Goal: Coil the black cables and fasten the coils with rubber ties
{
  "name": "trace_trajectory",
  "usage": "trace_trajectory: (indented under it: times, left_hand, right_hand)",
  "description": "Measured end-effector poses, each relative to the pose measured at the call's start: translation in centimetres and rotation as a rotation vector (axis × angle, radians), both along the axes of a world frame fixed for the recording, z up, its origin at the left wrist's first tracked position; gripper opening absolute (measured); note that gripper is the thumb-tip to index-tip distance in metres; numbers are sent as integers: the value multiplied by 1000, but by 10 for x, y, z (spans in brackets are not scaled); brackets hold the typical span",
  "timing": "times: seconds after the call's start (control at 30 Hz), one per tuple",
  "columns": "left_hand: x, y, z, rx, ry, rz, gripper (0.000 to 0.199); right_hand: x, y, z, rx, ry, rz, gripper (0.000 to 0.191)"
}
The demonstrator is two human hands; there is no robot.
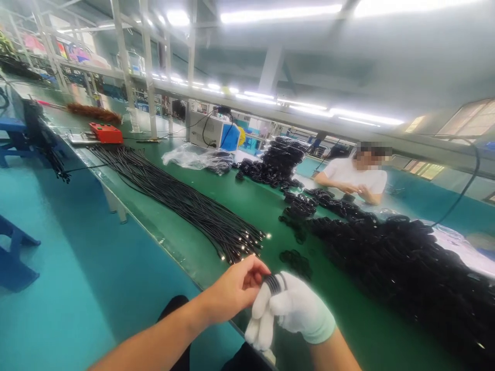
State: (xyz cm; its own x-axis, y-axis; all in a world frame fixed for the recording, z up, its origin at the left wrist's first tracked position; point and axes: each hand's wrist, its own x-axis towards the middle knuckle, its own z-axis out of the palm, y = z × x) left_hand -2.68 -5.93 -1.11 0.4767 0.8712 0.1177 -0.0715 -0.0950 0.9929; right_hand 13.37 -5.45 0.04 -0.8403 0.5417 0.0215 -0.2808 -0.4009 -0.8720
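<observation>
My right hand (pixel 299 306), in a white glove, has a small coil of black cable (pixel 274 284) looped around its fingers, and the gloved thumb presses against the coil. My left hand (pixel 242 283) is bare, its fingers curled and their tips touching the coil's upper side. Just beyond both hands lies a long bundle of straight black cables (pixel 185 201) on the green tabletop (pixel 240 198), its shiny metal connector ends pointing toward me. A loose, flat pile of black elastic-looking loops (pixel 296 263) rests right behind the gloved hand.
A large heap of coiled black cables (pixel 402 268) covers the table's right side, with stacked coils (pixel 284 159) farther back. A red box (pixel 106 133), a clear plastic bag (pixel 189 157) and a white-blue machine (pixel 214 131) stand beyond. Across the table sits a person (pixel 353 178). A blue stool (pixel 15 252) stands left.
</observation>
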Motion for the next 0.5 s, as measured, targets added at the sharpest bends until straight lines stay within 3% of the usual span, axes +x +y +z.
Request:
trace_trajectory:
  times: [0.3, 0.5]
  left_hand:
    - [6, -16, -11, 341, 61, 220, 12]
    - [7, -17, -15, 562, 17, 215, 15]
  right_hand:
    - [0, -10, 20, 59, -154, 123, 28]
    - [3, -21, 23, 138, -298, 22, 24]
